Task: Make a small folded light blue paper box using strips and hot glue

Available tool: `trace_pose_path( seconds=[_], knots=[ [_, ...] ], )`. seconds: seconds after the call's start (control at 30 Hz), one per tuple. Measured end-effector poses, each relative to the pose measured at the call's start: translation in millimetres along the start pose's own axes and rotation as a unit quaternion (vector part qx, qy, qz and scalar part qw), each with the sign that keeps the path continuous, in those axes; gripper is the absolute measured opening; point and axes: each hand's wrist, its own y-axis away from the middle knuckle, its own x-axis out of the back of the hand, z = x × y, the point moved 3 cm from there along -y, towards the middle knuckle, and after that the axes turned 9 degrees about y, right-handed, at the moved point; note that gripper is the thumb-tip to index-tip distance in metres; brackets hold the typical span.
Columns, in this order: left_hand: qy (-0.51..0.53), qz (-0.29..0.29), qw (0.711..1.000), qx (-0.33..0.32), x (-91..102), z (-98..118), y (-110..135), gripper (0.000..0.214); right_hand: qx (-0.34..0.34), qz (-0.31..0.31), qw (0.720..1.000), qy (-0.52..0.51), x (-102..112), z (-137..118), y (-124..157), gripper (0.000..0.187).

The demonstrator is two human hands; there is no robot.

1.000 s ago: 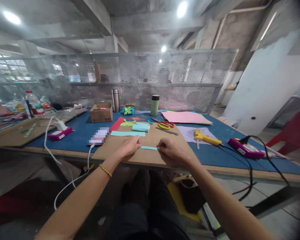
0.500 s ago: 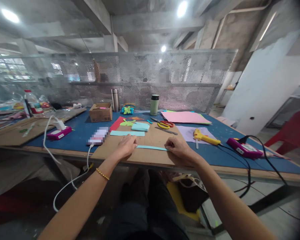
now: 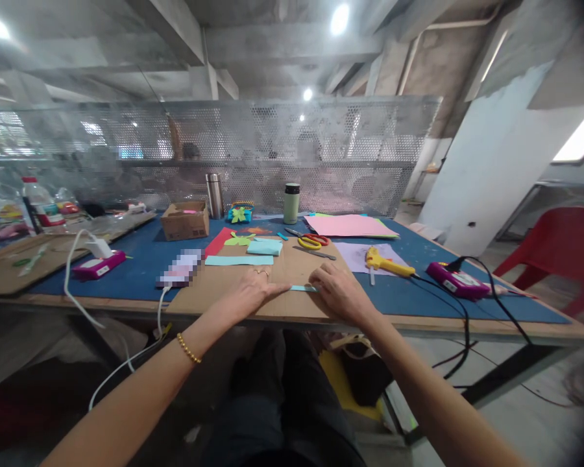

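Observation:
A narrow light-blue paper strip point(image 3: 302, 288) lies on the brown cardboard sheet point(image 3: 243, 299) near the table's front edge. My left hand point(image 3: 255, 290) holds down its left part, the thumb stretched along it to the right and covering it. At the other end my right hand point(image 3: 335, 292) has curled fingers closed on the strip. Just a short piece shows between the two hands. Behind my left hand lie a wider light-blue strip point(image 3: 238, 261) and a folded light-blue paper point(image 3: 265, 246). Beyond my right hand are scissors point(image 3: 313, 241) with red and yellow handles and a knife-like blade point(image 3: 321, 255).
Right of the cardboard, a yellow glue gun point(image 3: 389, 263) lies on lilac paper point(image 3: 350, 259), its cord running to a purple power strip point(image 3: 455, 280). Pink paper point(image 3: 350, 226), a green flask point(image 3: 291, 204), a steel flask point(image 3: 215, 196) and a small carton point(image 3: 185, 220) stand or lie behind. A phone point(image 3: 180, 268) is left.
My left hand has slid right along the strip, its thumb now extended, so less of the strip shows. The right hand's fingers reach further over its end. The whole view has shifted slightly.

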Motion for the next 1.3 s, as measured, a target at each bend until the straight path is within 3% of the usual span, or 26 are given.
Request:
trace_pose_path(
  seconds=[0.17,0.33,0.57,0.8,0.93,1.03,1.13,1.3],
  knots=[
    [-0.009,-0.015,1.000,-0.015,1.3,0.0,-3.4,0.050,0.065,-0.030,0.995,0.064,4.1,-10.8,4.0,0.025],
    [-0.034,-0.031,0.999,-0.019,1.6,3.9,-5.3,0.056,0.096,-0.041,0.994,0.043,9.3,-22.8,20.8,0.025],
    [-0.047,-0.036,0.998,-0.025,2.3,4.7,-4.7,0.056,0.027,-0.010,0.998,0.061,10.3,-34.4,40.7,0.028],
    [-0.074,-0.022,0.995,-0.057,2.3,6.9,-3.7,0.061,-0.097,0.066,0.985,0.126,13.1,-21.1,56.2,0.031],
    [-0.080,-0.020,0.995,-0.059,-0.3,5.5,-3.9,0.060,-0.049,0.111,0.987,0.102,14.4,-40.4,44.0,0.037],
    [-0.077,-0.015,0.995,-0.063,-2.0,4.9,-4.1,0.054,-0.006,0.064,0.995,0.079,6.6,-62.5,29.3,0.040],
    [-0.066,-0.008,0.996,-0.062,-2.8,5.1,-4.3,0.051,-0.030,0.014,0.996,0.083,-0.2,-72.6,22.6,0.047],
    [-0.056,0.012,0.998,-0.028,-5.2,4.3,-0.6,0.051,-0.042,0.000,0.994,0.105,-3.1,-76.6,26.0,0.057]
  ],
)
